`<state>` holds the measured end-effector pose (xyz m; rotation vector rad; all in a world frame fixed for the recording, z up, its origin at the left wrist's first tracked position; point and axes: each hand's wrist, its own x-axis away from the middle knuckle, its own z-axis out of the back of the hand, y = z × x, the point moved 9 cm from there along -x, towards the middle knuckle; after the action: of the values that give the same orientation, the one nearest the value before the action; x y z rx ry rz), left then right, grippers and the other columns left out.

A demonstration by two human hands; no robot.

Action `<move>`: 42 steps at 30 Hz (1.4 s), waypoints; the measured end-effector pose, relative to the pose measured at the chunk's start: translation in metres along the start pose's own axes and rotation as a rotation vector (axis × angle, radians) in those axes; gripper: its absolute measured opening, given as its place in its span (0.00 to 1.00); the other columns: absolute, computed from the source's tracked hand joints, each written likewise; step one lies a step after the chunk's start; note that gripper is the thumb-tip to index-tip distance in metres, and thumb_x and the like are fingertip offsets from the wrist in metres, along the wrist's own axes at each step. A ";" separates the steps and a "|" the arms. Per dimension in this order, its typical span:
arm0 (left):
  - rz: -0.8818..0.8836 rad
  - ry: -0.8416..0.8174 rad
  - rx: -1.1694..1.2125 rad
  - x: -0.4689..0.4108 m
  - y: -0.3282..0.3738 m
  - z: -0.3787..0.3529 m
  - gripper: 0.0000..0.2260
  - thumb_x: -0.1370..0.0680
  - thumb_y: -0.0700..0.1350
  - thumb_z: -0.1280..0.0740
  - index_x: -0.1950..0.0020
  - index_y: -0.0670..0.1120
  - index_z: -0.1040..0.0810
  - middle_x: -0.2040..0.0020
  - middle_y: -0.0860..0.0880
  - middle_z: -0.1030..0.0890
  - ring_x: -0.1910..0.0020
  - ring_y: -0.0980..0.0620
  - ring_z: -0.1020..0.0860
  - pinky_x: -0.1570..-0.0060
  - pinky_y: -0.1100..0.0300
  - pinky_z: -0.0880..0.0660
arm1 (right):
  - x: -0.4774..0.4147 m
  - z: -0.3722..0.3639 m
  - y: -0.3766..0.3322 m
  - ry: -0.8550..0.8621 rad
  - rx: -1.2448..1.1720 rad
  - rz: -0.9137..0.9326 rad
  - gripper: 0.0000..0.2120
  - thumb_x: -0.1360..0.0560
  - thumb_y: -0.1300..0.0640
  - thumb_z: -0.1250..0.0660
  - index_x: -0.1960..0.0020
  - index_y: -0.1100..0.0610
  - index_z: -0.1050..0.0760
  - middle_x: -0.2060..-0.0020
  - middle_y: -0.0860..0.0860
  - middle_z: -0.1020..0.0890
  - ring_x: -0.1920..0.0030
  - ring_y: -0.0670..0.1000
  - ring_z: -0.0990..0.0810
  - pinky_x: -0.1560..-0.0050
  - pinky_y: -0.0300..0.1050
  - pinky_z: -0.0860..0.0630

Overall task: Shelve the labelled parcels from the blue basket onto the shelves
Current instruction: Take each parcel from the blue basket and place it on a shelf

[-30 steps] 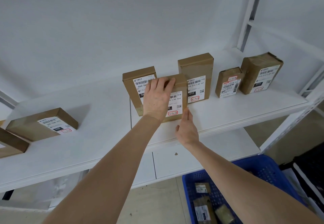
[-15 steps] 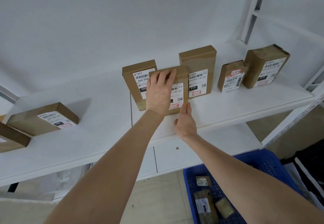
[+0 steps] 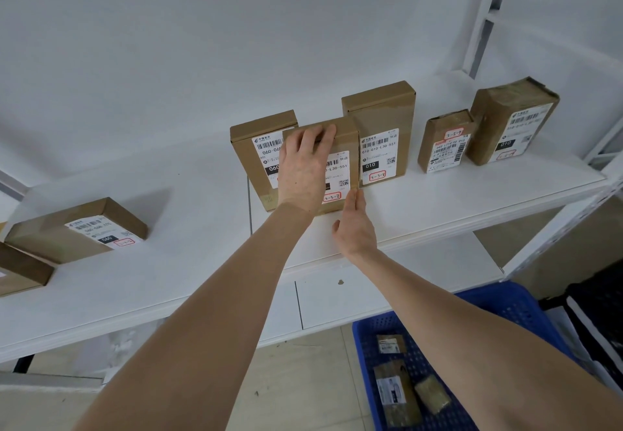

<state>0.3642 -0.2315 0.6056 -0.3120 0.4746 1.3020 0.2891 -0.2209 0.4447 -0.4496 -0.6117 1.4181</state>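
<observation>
My left hand (image 3: 305, 167) presses flat on the upright parcel (image 3: 344, 140) on the shelf (image 3: 438, 201). My right hand (image 3: 355, 228), fingers straight, touches its lower corner. Stiff, light cardboard, I judge; best held by its edges.

Labelled brown parcel (image 3: 344, 139) upright mid-shelf (image 3: 438, 204), overlapping left neighbour box (image 3: 251, 147). Three small parcels (image 3: 396, 393) lie in blue basket (image 3: 499, 309), near right.

The front parcel (image 3: 347, 137) is matt brown cardboard with a smooth white paper label (image 3: 338, 169). The far-right parcel (image 3: 512, 110) is wrapped in slightly shiny, wrinkled brown tape. The desk (image 3: 455, 201) is smooth matt white board. The blue basket (image 3: 362, 363) is perforated plastic.
</observation>
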 end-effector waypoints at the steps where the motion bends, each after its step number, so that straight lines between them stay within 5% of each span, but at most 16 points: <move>1: -0.002 0.000 -0.002 -0.001 0.000 0.000 0.29 0.28 0.29 0.38 0.28 0.45 0.32 0.34 0.45 0.27 0.35 0.41 0.32 0.33 0.49 0.36 | -0.001 0.000 -0.001 -0.001 -0.003 0.002 0.35 0.22 0.61 0.42 0.23 0.62 0.58 0.23 0.57 0.56 0.35 0.59 0.28 0.41 0.50 0.28; 14: -0.010 -0.042 -0.065 0.001 0.002 0.003 0.32 0.29 0.31 0.43 0.25 0.45 0.37 0.32 0.45 0.31 0.34 0.42 0.34 0.32 0.51 0.39 | 0.000 0.005 0.000 -0.022 0.025 0.000 0.35 0.22 0.60 0.41 0.22 0.62 0.57 0.23 0.55 0.58 0.33 0.58 0.30 0.40 0.51 0.28; 18: -0.016 -0.041 -0.112 0.002 0.006 0.008 0.30 0.29 0.37 0.52 0.26 0.45 0.37 0.32 0.45 0.31 0.34 0.43 0.34 0.32 0.51 0.39 | 0.005 0.007 0.004 -0.019 -0.010 -0.027 0.37 0.23 0.61 0.40 0.22 0.58 0.59 0.23 0.56 0.53 0.36 0.60 0.26 0.45 0.50 0.26; 29: -0.048 -0.108 -0.143 0.005 0.011 0.013 0.29 0.26 0.36 0.43 0.25 0.45 0.41 0.30 0.45 0.35 0.32 0.45 0.36 0.31 0.51 0.42 | 0.022 0.024 0.004 -0.008 -0.027 -0.035 0.36 0.23 0.61 0.39 0.22 0.55 0.56 0.23 0.55 0.52 0.35 0.58 0.27 0.43 0.51 0.26; 36: -0.132 -0.118 0.081 0.063 0.048 -0.006 0.28 0.34 0.32 0.35 0.34 0.42 0.28 0.37 0.43 0.26 0.41 0.43 0.27 0.47 0.51 0.27 | 0.041 0.045 0.022 0.029 -0.019 -0.045 0.35 0.22 0.62 0.39 0.22 0.54 0.54 0.23 0.53 0.51 0.33 0.55 0.28 0.43 0.49 0.26; 42: -0.033 -0.348 0.177 0.108 0.082 -0.068 0.27 0.31 0.35 0.36 0.32 0.44 0.31 0.36 0.45 0.29 0.41 0.46 0.28 0.50 0.54 0.27 | 0.063 0.070 0.073 0.126 -0.001 0.036 0.28 0.24 0.63 0.38 0.26 0.54 0.41 0.30 0.52 0.38 0.49 0.55 0.20 0.57 0.45 0.26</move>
<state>0.2948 -0.1528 0.4959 0.0557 0.2849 1.2408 0.1912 -0.1554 0.4601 -0.5485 -0.5052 1.4117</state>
